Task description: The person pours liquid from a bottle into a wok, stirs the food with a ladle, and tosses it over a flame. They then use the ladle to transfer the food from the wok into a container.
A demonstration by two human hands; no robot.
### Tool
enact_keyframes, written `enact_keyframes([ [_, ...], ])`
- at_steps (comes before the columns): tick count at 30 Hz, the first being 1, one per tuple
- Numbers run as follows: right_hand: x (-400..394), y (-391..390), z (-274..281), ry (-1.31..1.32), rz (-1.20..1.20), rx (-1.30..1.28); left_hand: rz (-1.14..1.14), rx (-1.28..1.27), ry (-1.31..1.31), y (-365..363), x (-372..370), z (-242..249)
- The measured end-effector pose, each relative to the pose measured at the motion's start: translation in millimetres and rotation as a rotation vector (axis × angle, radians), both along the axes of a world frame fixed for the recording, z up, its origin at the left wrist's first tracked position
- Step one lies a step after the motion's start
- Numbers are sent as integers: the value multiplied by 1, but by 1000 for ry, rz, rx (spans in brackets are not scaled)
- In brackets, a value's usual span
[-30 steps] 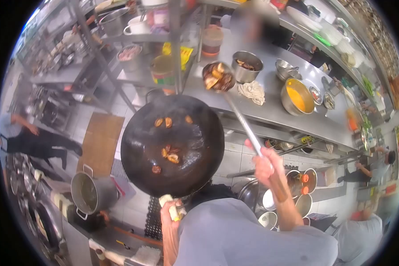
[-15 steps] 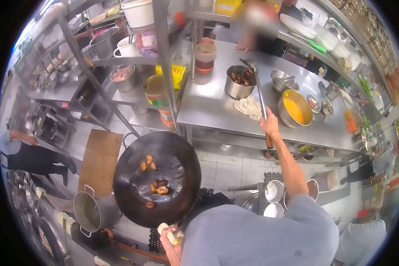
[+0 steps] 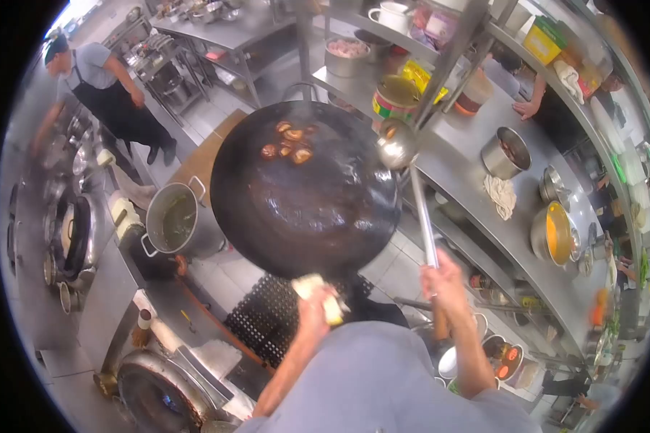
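My left hand [image 3: 314,310] grips a pale cloth [image 3: 309,286] at the near rim of a large black wok [image 3: 318,224]. Several brown pieces of food [image 3: 293,144] lie together near the wok's far left side. My right hand [image 3: 444,285] is closed round the handle of a metal ladle [image 3: 422,216]. The ladle's bowl is up at the wok's right edge, near a large open tin [image 3: 397,92]. Some brown food shows in the bowl.
A steel pot [image 3: 506,153], a crumpled cloth [image 3: 500,196] and a bowl of orange liquid [image 3: 554,232] stand on the steel counter [image 3: 469,169] at right. A tall pot [image 3: 173,216] is left of the wok. A person [image 3: 108,94] in an apron stands at upper left.
The view has turned, and the wok is held up nearer the middle. The ladle has moved from over the counter pot to the wok's edge. The food pieces have gathered at the wok's far side.
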State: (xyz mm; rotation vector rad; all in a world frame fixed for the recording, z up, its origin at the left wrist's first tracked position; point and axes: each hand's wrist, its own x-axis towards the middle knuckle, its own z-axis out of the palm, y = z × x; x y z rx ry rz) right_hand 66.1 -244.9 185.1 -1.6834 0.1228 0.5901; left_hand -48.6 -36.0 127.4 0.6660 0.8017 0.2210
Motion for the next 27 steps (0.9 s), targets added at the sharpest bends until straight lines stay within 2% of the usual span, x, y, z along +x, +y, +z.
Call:
enact_keyframes([
  [2, -10, 41, -22, 15, 64, 28, 9, 76, 30, -14, -14, -9],
  [3, -17, 62, -20, 91, 94, 96, -44, 189, 41, -14, -17, -13],
  [5, -26, 93, -35, 331, 117, 300, -104, 177, 52, -3, -22, -15],
  [7, -39, 104, -54, 552, 96, 493, -92, 65, 61, 18, -20, -20],
  [8, -41, 104, -60, 552, 95, 487, -127, -19, 68, 30, -20, -19],
  [10, -54, 95, -73, 802, 81, 628, -170, -175, 72, 38, -29, -21],
  [11, -64, 86, -78, 821, 65, 623, -189, -241, 62, 40, -35, -23],
  [13, -84, 65, -82, 975, 37, 761, -192, -291, 133, 37, -49, -35],
  [16, -112, 41, -69, 998, -11, 804, -170, -377, 175, 38, -57, -39],
  [17, -117, 28, -64, 986, -44, 857, -209, -394, 88, 41, -57, -40],
  [18, -123, 18, -63, 961, -100, 905, -172, -393, 114, 38, -61, -50],
  [19, -125, 11, -38, 908, -183, 878, -207, -441, 11, 34, -53, -39],
  [20, -126, -1, -30, 842, -185, 935, -229, -514, -12, 32, -52, -49],
  [21, -124, -13, -26, 825, -205, 1037, -218, -21, 75, 15, -54, -39],
  [22, -120, -24, -21, 785, -267, 1119, -435, 492, -162, 11, -58, -44],
  [23, -111, -34, -14, 684, -276, 1118, -417, 547, -63, 10, -55, -46],
  [24, -103, -49, -4, 541, -312, 1070, -612, 897, -17, 17, -70, -26],
  [25, -90, -63, 7, 432, -331, 1020, -1065, 1315, -21, 32, -68, 1],
  [26, -79, -75, 37, 306, -427, 799, -1286, 1511, 94, 24, -57, 47],
  [27, -60, -95, 39, 244, -440, 793, -1164, 1304, -55, 28, -49, 18],
])
